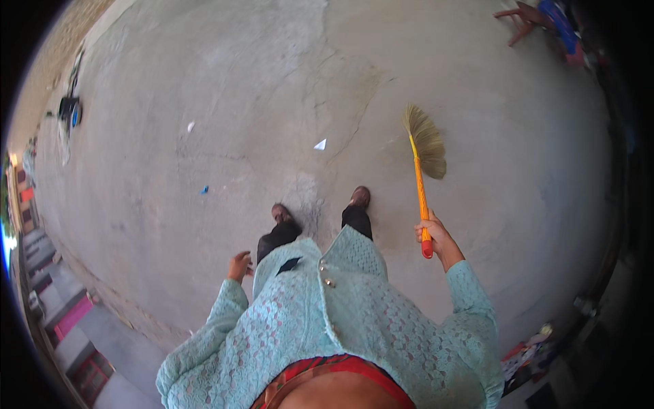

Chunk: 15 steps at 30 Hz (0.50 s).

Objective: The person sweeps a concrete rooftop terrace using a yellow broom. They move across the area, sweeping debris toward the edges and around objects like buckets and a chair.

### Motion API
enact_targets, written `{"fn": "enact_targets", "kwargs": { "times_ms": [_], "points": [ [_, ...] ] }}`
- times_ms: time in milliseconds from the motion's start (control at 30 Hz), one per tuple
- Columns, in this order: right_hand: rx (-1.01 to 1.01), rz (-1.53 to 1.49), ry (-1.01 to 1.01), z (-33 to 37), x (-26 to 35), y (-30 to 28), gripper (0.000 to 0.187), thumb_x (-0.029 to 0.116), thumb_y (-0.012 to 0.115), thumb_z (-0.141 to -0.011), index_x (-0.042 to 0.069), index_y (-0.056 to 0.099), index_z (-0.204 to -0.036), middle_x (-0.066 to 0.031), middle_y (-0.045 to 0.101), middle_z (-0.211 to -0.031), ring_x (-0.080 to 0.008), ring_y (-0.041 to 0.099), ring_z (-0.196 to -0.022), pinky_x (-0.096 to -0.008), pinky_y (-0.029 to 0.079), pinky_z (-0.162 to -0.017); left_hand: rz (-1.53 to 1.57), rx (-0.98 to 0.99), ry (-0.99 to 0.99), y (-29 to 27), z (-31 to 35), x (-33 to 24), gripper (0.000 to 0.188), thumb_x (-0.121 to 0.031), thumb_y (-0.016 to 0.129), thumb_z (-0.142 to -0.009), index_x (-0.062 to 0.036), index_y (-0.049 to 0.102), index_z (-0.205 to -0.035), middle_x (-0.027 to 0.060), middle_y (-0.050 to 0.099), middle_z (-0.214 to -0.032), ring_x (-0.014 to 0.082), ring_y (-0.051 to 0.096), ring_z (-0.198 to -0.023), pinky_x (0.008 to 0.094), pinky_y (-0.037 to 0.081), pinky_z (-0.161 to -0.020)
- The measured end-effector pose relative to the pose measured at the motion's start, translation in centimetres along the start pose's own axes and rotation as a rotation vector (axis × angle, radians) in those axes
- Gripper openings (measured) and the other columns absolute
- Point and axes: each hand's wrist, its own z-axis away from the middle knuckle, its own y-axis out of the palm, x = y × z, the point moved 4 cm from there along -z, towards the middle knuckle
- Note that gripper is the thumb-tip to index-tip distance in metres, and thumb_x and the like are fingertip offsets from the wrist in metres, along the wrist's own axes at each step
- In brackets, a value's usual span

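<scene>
My right hand [438,235] is wrapped round the orange handle of a grass broom [422,194], close to its red end cap. The broom points away from me, its straw bristles [430,144] fanned out to the right over the concrete floor. Beside my left hip, my left hand [239,266] hangs with nothing in it, the fingers loosely bent and apart. A white triangular scrap [321,144], seemingly paper, lies on the floor ahead of my feet. Farther left are another small white scrap [191,127] and a small blue scrap [204,189].
The cracked concrete floor [259,88] spreads around my shoes [360,197]. A reddish-brown chair [523,20] stands at the far right. Dark and blue items [71,111] lie at the far left edge. Steps [61,290] run along the left, and a colourful pile [528,354] sits at the lower right.
</scene>
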Motion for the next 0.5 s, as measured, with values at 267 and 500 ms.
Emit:
{"fn": "enact_targets", "kwargs": {
  "times_ms": [267,500],
  "points": [
    [0.406,-0.071,0.115,-14.3,-4.3,15.6,0.034,-0.003,0.043,-0.07,0.014,0.029,-0.095,-0.0068,0.041,-0.067,-0.0103,0.043,-0.05,-0.0239,0.039,-0.043,0.321,-0.077,-0.036,3.7,-13.1,11.9,0.036,-0.012,0.044,-0.076,-0.0025,0.047,-0.11,0.008,0.052,-0.068,0.0139,0.049,-0.043,0.0277,0.046,-0.038],
    [0.791,-0.27,0.161,-17.4,-4.0,30.6,0.027,0.0,0.042,-0.072,0.01,0.034,-0.095,-0.007,0.041,-0.072,-0.0082,0.043,-0.053,-0.0216,0.039,-0.046,0.384,-0.11,-0.099,1.5,-13.3,17.2,0.034,-0.013,0.046,-0.076,-0.0019,0.047,-0.109,0.0086,0.052,-0.068,0.0148,0.049,-0.043,0.0289,0.046,-0.037]
  ]
}}
